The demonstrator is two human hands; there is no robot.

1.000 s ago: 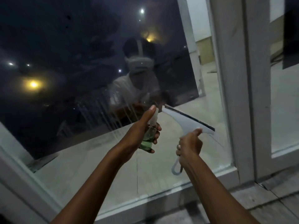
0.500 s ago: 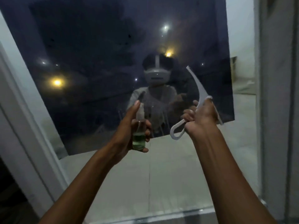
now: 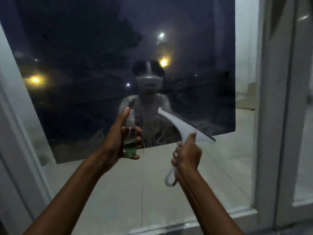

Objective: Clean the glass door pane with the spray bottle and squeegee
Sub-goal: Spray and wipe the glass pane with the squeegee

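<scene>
The glass door pane (image 3: 94, 78) fills the view, dark in its upper part, with night lights and a person's reflection in it. My left hand (image 3: 116, 138) is closed around a small clear spray bottle (image 3: 130, 141) with green liquid at its bottom, index finger on the nozzle, held upright near the glass. My right hand (image 3: 186, 153) grips the handle of a white squeegee (image 3: 184, 127). Its blade slants from upper left to lower right against or just before the pane. The looped handle end hangs below my fist.
A white door frame post (image 3: 269, 116) stands to the right of the pane, with another glazed panel (image 3: 304, 133) beyond it. The frame's left side (image 3: 18, 126) slants down the left edge. A pale tiled floor shows through the lower glass.
The squeegee has swung from blade pointing up to blade slanting down to the right, lower on the glass. The spray bottle stays in my left hand. The view has shifted slightly.
</scene>
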